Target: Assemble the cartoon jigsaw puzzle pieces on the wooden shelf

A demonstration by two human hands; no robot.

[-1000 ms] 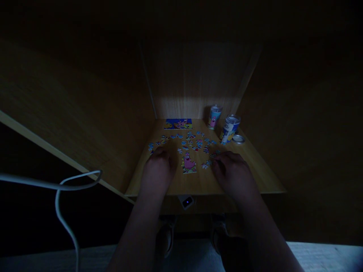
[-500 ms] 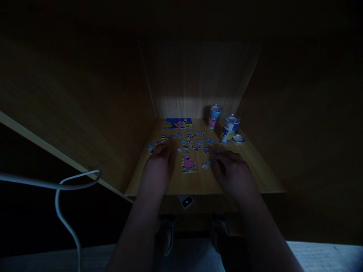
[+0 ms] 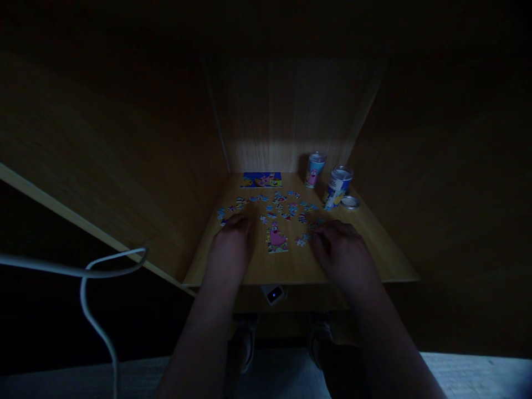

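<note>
A partly joined jigsaw puzzle (image 3: 277, 238) with a pink cartoon starfish lies on the wooden shelf between my hands. Loose puzzle pieces (image 3: 279, 205) are scattered in an arc beyond it. My left hand (image 3: 233, 235) rests left of the joined section with its fingers curled down; whatever is under the fingertips is hidden. To the right, my right hand (image 3: 337, 244) has thumb and forefinger pinched at a puzzle piece (image 3: 312, 226), dimly seen. Another small cluster of pieces (image 3: 302, 240) lies just left of that thumb.
At the back stands a printed can (image 3: 315, 170), with a second can (image 3: 338, 187) and a round lid (image 3: 350, 202) to its right. A blue picture strip (image 3: 261, 180) lies by the back panel. Wooden walls enclose both sides. A white cable (image 3: 85, 293) hangs at left; a small device (image 3: 274, 295) sits below the shelf edge.
Almost nothing differs. The view has shifted very slightly; both hands and the puzzle pieces keep their places.
</note>
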